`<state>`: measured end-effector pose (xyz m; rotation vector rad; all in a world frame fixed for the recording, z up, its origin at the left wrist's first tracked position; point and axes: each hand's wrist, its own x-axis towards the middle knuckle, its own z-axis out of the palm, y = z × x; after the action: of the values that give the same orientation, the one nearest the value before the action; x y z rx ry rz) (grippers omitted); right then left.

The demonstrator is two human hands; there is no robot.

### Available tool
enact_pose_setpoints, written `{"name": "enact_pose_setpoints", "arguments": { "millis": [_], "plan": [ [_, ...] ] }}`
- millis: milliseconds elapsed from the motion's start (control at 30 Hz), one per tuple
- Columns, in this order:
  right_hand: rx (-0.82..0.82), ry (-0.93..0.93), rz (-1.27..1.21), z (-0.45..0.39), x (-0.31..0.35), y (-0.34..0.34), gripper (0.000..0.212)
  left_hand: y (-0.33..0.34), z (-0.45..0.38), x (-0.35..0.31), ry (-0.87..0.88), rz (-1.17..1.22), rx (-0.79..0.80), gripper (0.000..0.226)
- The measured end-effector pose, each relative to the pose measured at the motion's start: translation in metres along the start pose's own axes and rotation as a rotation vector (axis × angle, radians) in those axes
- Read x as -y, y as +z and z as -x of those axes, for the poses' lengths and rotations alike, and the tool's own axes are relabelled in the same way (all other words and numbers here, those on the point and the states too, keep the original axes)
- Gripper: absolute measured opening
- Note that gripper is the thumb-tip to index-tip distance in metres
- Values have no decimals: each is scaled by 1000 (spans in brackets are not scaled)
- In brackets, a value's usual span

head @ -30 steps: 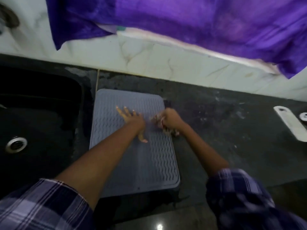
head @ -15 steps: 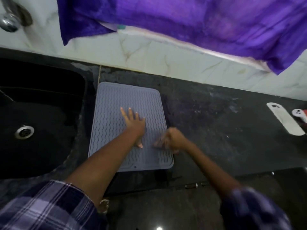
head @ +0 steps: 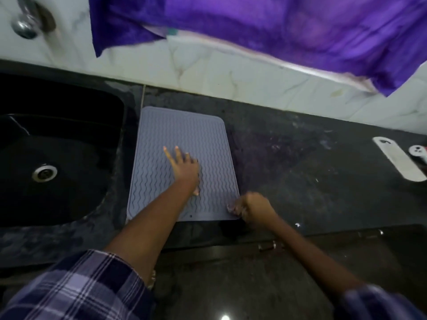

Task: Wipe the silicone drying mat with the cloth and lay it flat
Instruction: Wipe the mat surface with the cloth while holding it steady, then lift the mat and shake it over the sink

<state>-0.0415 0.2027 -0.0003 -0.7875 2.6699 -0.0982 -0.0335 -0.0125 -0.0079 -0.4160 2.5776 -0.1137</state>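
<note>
A grey silicone drying mat [head: 184,135] with wavy ridges lies flat on the dark counter, just right of the sink. My left hand [head: 184,168] rests palm down on the mat's middle, fingers spread. At the mat's near right corner my right hand [head: 250,207] is closed in a fist around a small cloth [head: 232,207], of which only a blurred bit shows past the fingers.
A black sink [head: 57,158] with a metal drain lies to the left, a tap [head: 25,21] above it. Purple fabric [head: 277,26] hangs over the marble wall. A white flat object [head: 397,158] lies at the far right of the dark counter [head: 300,169].
My right hand has slid with the cloth from the mat's middle down to its near right corner. My left hand has stayed pressed on the mat. The camera view has shifted.
</note>
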Motion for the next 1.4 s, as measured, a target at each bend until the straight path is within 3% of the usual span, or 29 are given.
{"name": "enact_pose_setpoints", "arguments": {
  "millis": [133,233,333,400,500,567,633,733,867,900,1033,1133,1233,1333,1367,1400],
  "plan": [
    [-220,-77,-47,-47,44,10,28,15,-8,4,-31,130,-14,128],
    [-238,-148,104,-16,63,49,32,18,-17,3,-64,117,-17,134],
    [-224,-252,173,29,53,42,32,13,-5,4,-40,82,-3,126],
    [-180,-164,233,23,38,21,27,12,3,2,-1,41,-9,119],
    [-339,44,340,-33,18,-4,26,11,5,2,17,-37,-3,115],
    [-313,61,382,-55,15,1,29,10,2,0,22,-112,20,117],
    [-272,77,339,-50,22,18,36,8,0,-1,16,-153,38,120],
    [-362,122,286,3,34,21,32,2,4,3,7,-141,45,121],
    [-162,107,52,39,9,23,30,-2,13,1,21,-152,25,121],
    [-176,100,-20,30,11,20,27,-2,12,1,16,-158,21,122],
    [-259,-123,-152,14,47,32,21,2,4,-2,11,-201,10,124],
    [-258,-308,71,23,40,43,31,0,-6,-4,7,-221,-39,127],
    [-107,-153,302,0,1,2,28,-4,-17,-3,22,-317,-12,131],
    [-272,152,397,-35,-38,-44,31,-18,-22,5,-200,-274,-197,106],
    [-327,240,369,-44,-47,-50,33,-22,-29,4,-64,-285,-203,106],
    [-282,317,322,-53,-54,-50,36,-24,-41,3,138,-271,-118,106]
  ]
}}
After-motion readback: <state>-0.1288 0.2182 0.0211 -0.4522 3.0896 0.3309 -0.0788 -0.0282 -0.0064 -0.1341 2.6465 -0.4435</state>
